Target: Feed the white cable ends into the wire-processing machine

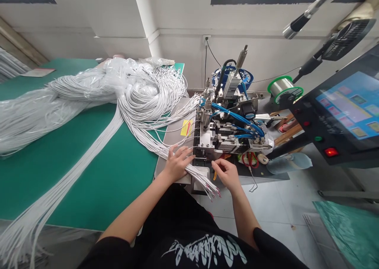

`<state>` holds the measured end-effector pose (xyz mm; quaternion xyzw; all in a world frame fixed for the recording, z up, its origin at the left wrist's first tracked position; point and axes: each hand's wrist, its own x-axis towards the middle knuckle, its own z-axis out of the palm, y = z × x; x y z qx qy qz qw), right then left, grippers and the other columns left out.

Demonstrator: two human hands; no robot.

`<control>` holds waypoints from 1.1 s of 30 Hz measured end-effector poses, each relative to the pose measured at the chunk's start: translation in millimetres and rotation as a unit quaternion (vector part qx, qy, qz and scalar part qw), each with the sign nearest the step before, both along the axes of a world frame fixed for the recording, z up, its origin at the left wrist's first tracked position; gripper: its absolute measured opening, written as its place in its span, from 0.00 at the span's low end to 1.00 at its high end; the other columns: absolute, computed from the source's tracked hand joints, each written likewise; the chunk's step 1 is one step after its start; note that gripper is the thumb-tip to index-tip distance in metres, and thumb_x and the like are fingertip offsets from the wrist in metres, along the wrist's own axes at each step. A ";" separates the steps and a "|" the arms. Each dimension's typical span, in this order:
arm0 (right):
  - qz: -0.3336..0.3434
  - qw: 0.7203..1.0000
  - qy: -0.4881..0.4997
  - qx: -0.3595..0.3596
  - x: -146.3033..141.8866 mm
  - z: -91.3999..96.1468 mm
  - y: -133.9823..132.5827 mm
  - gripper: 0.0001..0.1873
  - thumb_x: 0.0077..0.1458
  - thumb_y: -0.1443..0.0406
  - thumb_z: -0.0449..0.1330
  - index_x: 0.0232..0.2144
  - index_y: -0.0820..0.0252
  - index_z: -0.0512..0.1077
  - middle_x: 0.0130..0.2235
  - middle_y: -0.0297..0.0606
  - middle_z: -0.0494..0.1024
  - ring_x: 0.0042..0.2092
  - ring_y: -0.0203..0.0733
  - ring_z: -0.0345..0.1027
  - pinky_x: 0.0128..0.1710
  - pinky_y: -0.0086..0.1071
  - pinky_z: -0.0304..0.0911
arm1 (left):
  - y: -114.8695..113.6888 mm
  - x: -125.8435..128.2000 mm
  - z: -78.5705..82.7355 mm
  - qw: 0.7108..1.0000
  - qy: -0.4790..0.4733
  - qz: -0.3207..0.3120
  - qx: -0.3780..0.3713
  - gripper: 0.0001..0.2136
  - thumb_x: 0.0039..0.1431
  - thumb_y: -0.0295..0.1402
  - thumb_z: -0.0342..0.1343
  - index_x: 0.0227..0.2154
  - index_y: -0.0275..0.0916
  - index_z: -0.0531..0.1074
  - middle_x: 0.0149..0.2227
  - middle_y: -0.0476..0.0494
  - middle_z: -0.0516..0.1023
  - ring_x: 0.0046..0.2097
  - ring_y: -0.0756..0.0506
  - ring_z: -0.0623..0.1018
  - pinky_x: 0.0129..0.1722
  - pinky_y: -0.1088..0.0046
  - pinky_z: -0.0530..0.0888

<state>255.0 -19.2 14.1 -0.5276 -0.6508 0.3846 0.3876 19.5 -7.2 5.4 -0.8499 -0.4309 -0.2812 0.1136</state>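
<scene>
Our left hand (177, 163), fingers spread open, pins the white cables (199, 179) flat, so we should feed squarely while our right hand (226, 173) pinches shut, seemingly on one of them.

Your left hand (177, 163) lies flat, fingers spread, on the fanned white wires (199, 177) at the metal plate (174, 138) edge. Your right hand (226, 173), fingers pinched together, sits just before the machine (227, 136) with blue hoses; what it pinches is not discernible. Red-tipped wire ends (214, 192) overhang toward you. Long wire bundles (89, 146) cross the green table (97, 186).
</scene>
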 end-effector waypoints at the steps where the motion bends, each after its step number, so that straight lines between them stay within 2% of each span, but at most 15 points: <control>1: 0.032 0.999 -0.019 0.021 1.5 6.9 -2.4 0.16 0.58 0.55 0.56 0.24 0.60 0.70 0.23 0.34 0.69 0.25 0.36 0.59 0.26 0.29 0.55 | 0.2 0.3 -0.1 1.000 -0.002 0.006 -0.001 0.15 0.54 0.26 0.53 0.43 0.45 0.75 0.49 0.44 0.77 0.53 0.40 0.72 0.58 0.52 0.56; 5: 0.170 0.978 -0.113 0.053 5.2 24.3 -10.4 0.09 0.58 0.60 0.58 0.30 0.57 0.74 0.29 0.35 0.74 0.29 0.36 0.64 0.29 0.28 0.56 | 0.7 2.0 1.0 1.000 -0.006 0.025 0.001 0.13 0.57 0.27 0.53 0.44 0.43 0.75 0.52 0.44 0.75 0.54 0.40 0.72 0.58 0.53 0.56; 8: 0.204 0.966 -0.152 0.048 4.5 24.0 -12.8 0.07 0.58 0.61 0.59 0.31 0.56 0.74 0.29 0.34 0.74 0.30 0.36 0.65 0.30 0.28 0.57 | 0.7 2.6 2.5 1.000 -0.007 0.028 0.005 0.12 0.58 0.27 0.53 0.43 0.43 0.75 0.51 0.44 0.76 0.54 0.40 0.72 0.58 0.54 0.57; 11: 0.186 0.970 -0.143 0.060 1.5 19.6 -11.5 0.09 0.60 0.62 0.55 0.30 0.57 0.73 0.29 0.35 0.74 0.30 0.37 0.65 0.31 0.29 0.57 | 0.7 1.9 1.9 1.000 -0.009 0.015 0.011 0.11 0.58 0.27 0.53 0.42 0.43 0.75 0.49 0.45 0.77 0.52 0.41 0.73 0.57 0.55 0.57; 15: 0.117 0.987 -0.087 0.073 -3.5 17.4 -4.9 0.11 0.62 0.61 0.53 0.30 0.58 0.71 0.29 0.37 0.74 0.31 0.39 0.65 0.32 0.30 0.59 | 0.2 -0.4 -0.1 1.000 -0.012 -0.017 0.012 0.13 0.58 0.25 0.51 0.43 0.43 0.74 0.42 0.47 0.80 0.45 0.45 0.76 0.57 0.58 0.57; 18: 0.052 0.995 -0.059 0.058 -6.4 16.2 1.7 0.13 0.61 0.58 0.53 0.28 0.58 0.69 0.27 0.36 0.72 0.28 0.39 0.63 0.29 0.30 0.58 | -0.5 -1.6 1.5 0.999 -0.015 -0.028 0.012 0.14 0.60 0.25 0.50 0.47 0.43 0.72 0.38 0.48 0.80 0.40 0.48 0.77 0.57 0.60 0.57; 21: 0.022 0.999 -0.025 0.020 -8.3 13.9 6.5 0.16 0.60 0.55 0.53 0.26 0.58 0.67 0.24 0.34 0.68 0.26 0.37 0.60 0.25 0.30 0.56 | -1.1 -1.8 4.0 0.999 -0.023 -0.029 0.026 0.11 0.63 0.28 0.52 0.47 0.43 0.72 0.36 0.50 0.80 0.39 0.50 0.77 0.56 0.61 0.57; 25: 0.038 0.998 0.033 -0.039 -9.9 11.1 8.4 0.17 0.58 0.53 0.54 0.27 0.59 0.67 0.23 0.32 0.65 0.25 0.35 0.57 0.24 0.28 0.55 | -1.9 -1.2 4.4 0.998 -0.029 -0.043 0.043 0.06 0.64 0.29 0.52 0.39 0.42 0.73 0.32 0.52 0.80 0.37 0.50 0.77 0.53 0.64 0.59; 28: 0.067 0.993 0.065 -0.072 -10.1 10.9 7.8 0.15 0.57 0.53 0.55 0.29 0.60 0.68 0.25 0.32 0.66 0.26 0.35 0.59 0.25 0.28 0.55 | -2.7 -0.8 4.0 0.998 -0.023 -0.047 0.038 0.06 0.65 0.30 0.51 0.37 0.41 0.73 0.32 0.51 0.79 0.37 0.50 0.76 0.50 0.65 0.61; 33: 0.095 0.992 0.037 -0.079 -6.6 13.1 8.0 0.14 0.57 0.55 0.55 0.30 0.60 0.69 0.26 0.32 0.69 0.26 0.35 0.60 0.26 0.27 0.55 | -2.9 -1.1 4.6 0.996 -0.042 -0.058 0.061 0.05 0.64 0.29 0.52 0.36 0.41 0.73 0.31 0.52 0.79 0.36 0.49 0.75 0.46 0.66 0.62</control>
